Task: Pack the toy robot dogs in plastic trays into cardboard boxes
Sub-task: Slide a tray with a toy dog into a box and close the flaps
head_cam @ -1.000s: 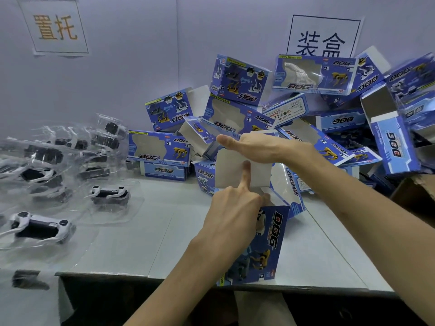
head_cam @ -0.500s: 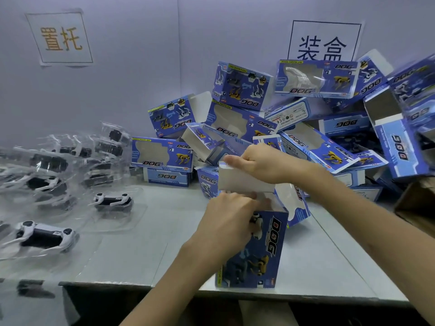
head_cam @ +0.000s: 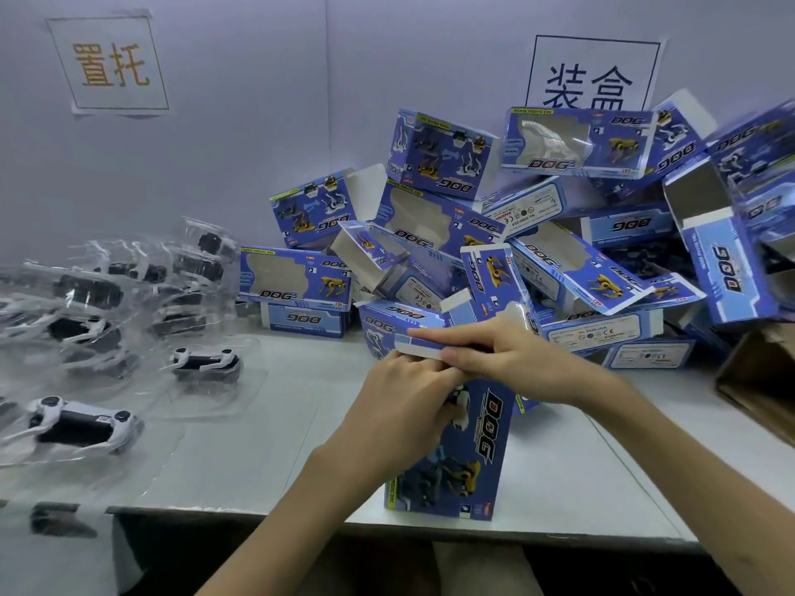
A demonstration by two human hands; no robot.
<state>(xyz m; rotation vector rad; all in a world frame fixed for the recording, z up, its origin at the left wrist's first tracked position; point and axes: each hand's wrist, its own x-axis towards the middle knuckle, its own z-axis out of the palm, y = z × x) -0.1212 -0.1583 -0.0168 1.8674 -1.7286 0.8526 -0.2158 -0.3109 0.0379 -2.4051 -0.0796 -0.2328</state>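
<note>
A blue cardboard "DOG" box (head_cam: pixel 464 458) stands upright near the table's front edge. My left hand (head_cam: pixel 400 406) grips its upper left side. My right hand (head_cam: pixel 494 359) lies flat across the top, fingers pressing the top flap (head_cam: pixel 419 347) down onto the box. Whatever is inside the box is hidden. To the left, toy robot dogs in clear plastic trays lie on the table: one (head_cam: pixel 77 423) near the front, another (head_cam: pixel 204 363) further back, several more piled behind (head_cam: pixel 107 294).
A heap of blue boxes (head_cam: pixel 537 234), several open, fills the back right against the wall. A brown carton (head_cam: pixel 761 385) sits at the right edge. Two paper signs hang on the wall. The table's front edge (head_cam: pixel 301 516) runs just below the box.
The box's white top flap, raised a second ago, has been folded down flat. My right hand lowered with it, and my left hand shifted from the flap onto the box's side.
</note>
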